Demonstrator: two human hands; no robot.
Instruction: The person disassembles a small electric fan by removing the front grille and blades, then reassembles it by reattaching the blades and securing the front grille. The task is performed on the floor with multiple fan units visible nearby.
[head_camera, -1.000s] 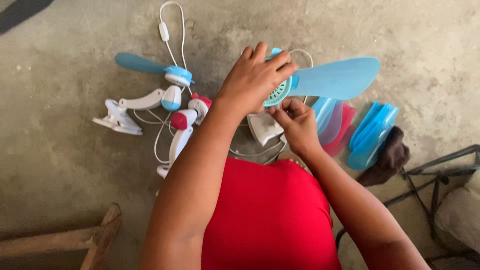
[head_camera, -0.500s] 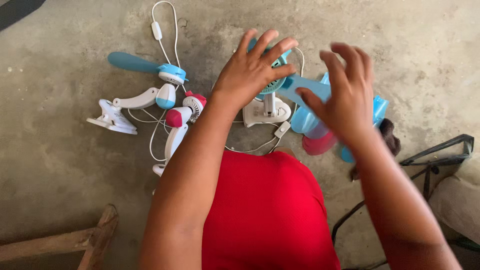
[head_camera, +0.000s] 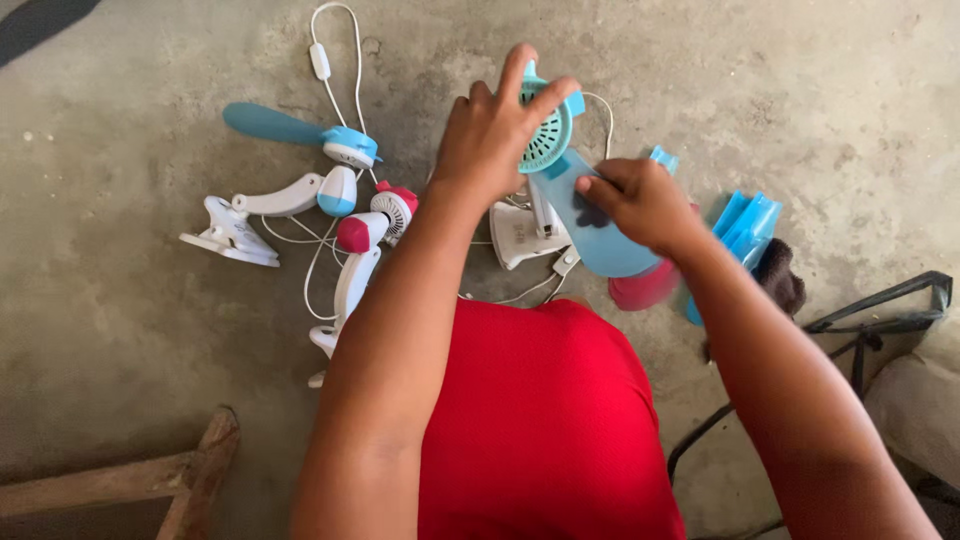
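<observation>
While both arms reach fwd from a red-clothed lap, the left hand (head_camera: 495, 135) sits on top of a small teal fan motor hub (head_camera: 548, 130) w/ a round grille; its wrist is bent down, fingers (head_camera: 515, 75) spread and curled over the hub's top, index stretched furthest up, thumb side against the grille edge. Right hand (head_camera: 640, 200) comes in from the lower right, forearm angled across the frame, knuckles up, fingers pressed together and pinching a light blue fan blade (head_camera: 590, 235) near its root, just below the hub. Blade slopes down and to the right from the hub, held off the concrete floor (head_camera: 120, 330), approx. centre of view, above a white clip base (head_camera: 520, 235) w/ thin white cable round it. Under the blade tip shows a pink-red piece (head_camera: 645, 288), blurred. Right of that hand lie more blue blades (head_camera: 748, 225) stacked next to a dark cloth (head_camera: 785, 275). To the left on the floor: another blue-and-white clip fan (head_camera: 300, 190) w/ one blade fitted, and a red-and-white clip fan (head_camera: 365, 240), touching each other, cords tangled. A wooden piece (head_camera: 150, 480) sits bottom left, black metal frame (head_camera: 880, 300) at far right.
</observation>
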